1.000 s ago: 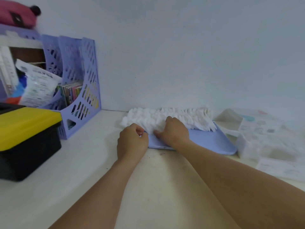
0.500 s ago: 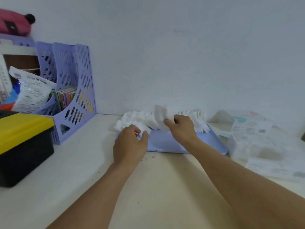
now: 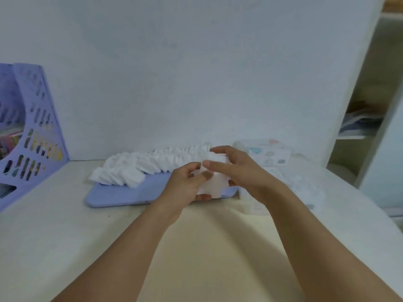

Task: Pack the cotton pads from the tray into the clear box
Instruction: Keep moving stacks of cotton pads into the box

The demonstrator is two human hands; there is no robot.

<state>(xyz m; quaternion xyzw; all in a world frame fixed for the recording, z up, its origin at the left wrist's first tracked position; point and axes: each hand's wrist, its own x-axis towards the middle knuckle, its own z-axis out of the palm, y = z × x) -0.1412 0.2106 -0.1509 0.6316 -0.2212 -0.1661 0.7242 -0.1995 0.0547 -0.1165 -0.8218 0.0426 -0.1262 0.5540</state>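
A long row of white cotton pads [image 3: 152,165] lies along the back of a lilac tray [image 3: 122,196] against the wall. Both hands hold a small stack of pads [image 3: 214,180] above the tray's right end. My left hand [image 3: 185,186] grips the stack from the left and below. My right hand [image 3: 239,168] curls over it from the right and above. The clear box [image 3: 290,186] sits just right of the tray, partly hidden behind my right wrist; its inside is too blurred to read.
A lilac perforated file holder [image 3: 28,136] with books stands at the far left. A white printed packet [image 3: 268,153] lies behind the clear box by the wall. Open shelves [image 3: 359,118] rise at the right. The cream desk [image 3: 65,247] stretches toward me.
My right hand lifted pads off the row and carried them right. My left hand left the tray's front edge and joined it on the stack. The view swung right.
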